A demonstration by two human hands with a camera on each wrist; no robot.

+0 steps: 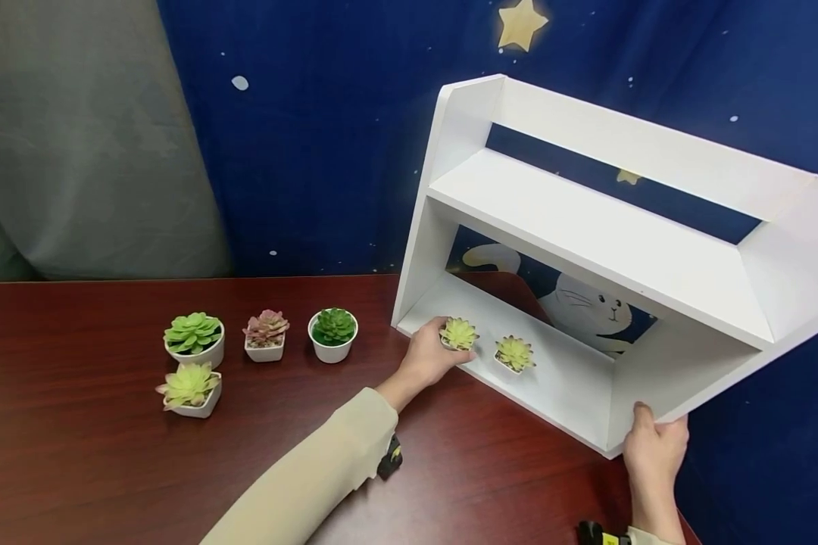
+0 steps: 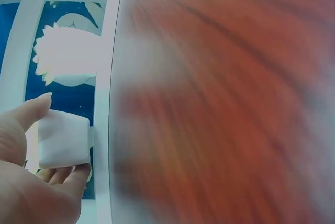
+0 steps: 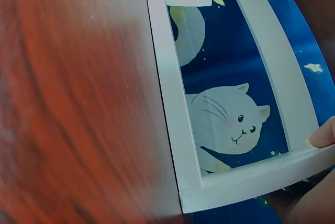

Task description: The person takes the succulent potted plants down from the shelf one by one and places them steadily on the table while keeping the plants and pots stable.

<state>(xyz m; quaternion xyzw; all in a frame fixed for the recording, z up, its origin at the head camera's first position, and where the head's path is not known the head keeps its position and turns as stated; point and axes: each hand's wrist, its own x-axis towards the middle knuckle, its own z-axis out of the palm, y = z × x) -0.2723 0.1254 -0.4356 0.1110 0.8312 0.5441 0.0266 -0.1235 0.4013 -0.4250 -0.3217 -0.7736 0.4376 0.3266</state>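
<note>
A white two-tier shelf (image 1: 607,219) stands at an angle on the dark red-brown table (image 1: 95,469). My left hand (image 1: 428,354) pinches a yellow-green potted succulent (image 1: 459,333) at the left front of the lower tier. In the left wrist view, its square white pot (image 2: 64,139) sits between thumb and fingers, close over the board. A similar succulent (image 1: 514,353) stands to its right on that tier. At the shelf's right end my right hand (image 1: 657,452) grips the front edge of the side panel, thumb on the inner face and the other fingers hidden outside.
Left on the table are a green succulent (image 1: 192,334), a yellow-green one (image 1: 189,387) in front of it, a reddish one (image 1: 266,331) and a dark green one (image 1: 334,328), all in white pots. Behind hangs a blue star-patterned curtain (image 1: 313,136) beside a grey cloth (image 1: 88,151).
</note>
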